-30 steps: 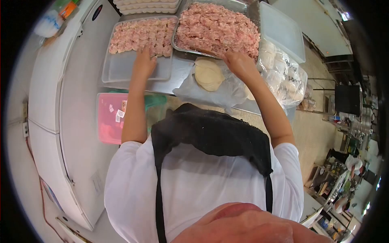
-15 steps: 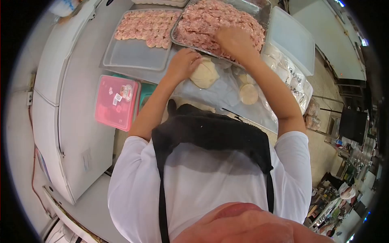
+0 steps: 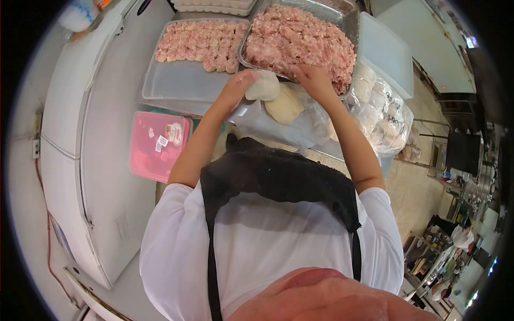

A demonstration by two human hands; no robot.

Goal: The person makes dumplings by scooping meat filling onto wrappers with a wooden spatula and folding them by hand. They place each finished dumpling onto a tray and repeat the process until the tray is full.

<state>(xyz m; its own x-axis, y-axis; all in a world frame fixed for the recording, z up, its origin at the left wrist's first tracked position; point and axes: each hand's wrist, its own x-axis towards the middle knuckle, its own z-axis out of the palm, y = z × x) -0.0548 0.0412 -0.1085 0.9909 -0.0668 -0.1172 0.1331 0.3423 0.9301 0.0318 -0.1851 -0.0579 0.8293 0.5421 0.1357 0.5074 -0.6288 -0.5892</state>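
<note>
My left hand [image 3: 239, 89] pinches the edge of a thin, round dough wrapper [image 3: 262, 86], held up beside a stack of wrappers [image 3: 285, 105] on plastic sheeting. At the front edge of a metal tray [image 3: 350, 84] is my right hand [image 3: 315, 83], its fingers drawn together close to the wrapper. Whatever those fingertips hold is too small to make out. Pink minced meat [image 3: 302, 40] is heaped in the metal tray. Left of it, rows of small meat-filled dumplings [image 3: 201, 41] cover the far part of a translucent plastic tray [image 3: 182, 83].
Stacked light trays [image 3: 214, 6] stand at the back. Plastic bags of round white packs [image 3: 377, 109] lie at the right, near a translucent lid [image 3: 385, 56]. A pink lidded box [image 3: 158, 147] sits at the left, beside a white fridge [image 3: 112, 160].
My left hand now holds a single wrapper lifted off the stack. My right hand has come back from the middle of the meat to the tray's front edge. The view has shifted slightly.
</note>
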